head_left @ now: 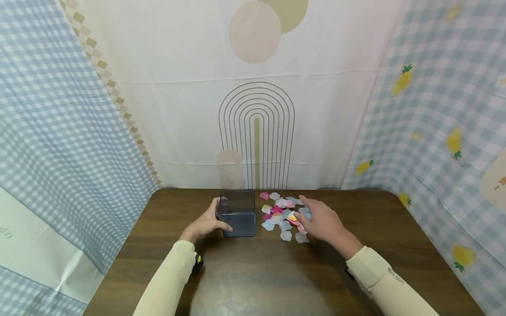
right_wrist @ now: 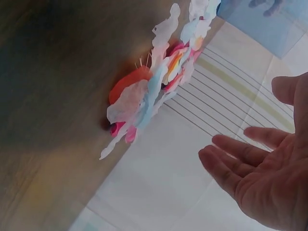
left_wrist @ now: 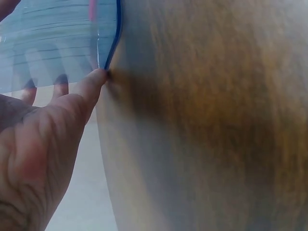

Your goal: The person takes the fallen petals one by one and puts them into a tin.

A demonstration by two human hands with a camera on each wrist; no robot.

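Note:
A clear bluish plastic box (head_left: 238, 224) stands on the wooden table, left of a loose spread of artificial flower petals (head_left: 276, 216) in pink, white, pale blue and yellow. My left hand (head_left: 209, 223) grips the box at its left side, thumb along the near face. Through the clear wall the left wrist view shows the other fingers behind the box (left_wrist: 53, 43). Over the right part of the petals hovers my right hand (head_left: 322, 219), fingers spread apart and holding nothing. In the right wrist view, an orange-red round piece (right_wrist: 130, 83) lies among the petals, partly covered.
The brown table (head_left: 253, 272) ends at a pale curtain (head_left: 189, 131) with a line-arch print. Blue checked cloths (head_left: 79, 131) hang at both sides, the right one with pineapple prints. Both forearms reach in from the near edge.

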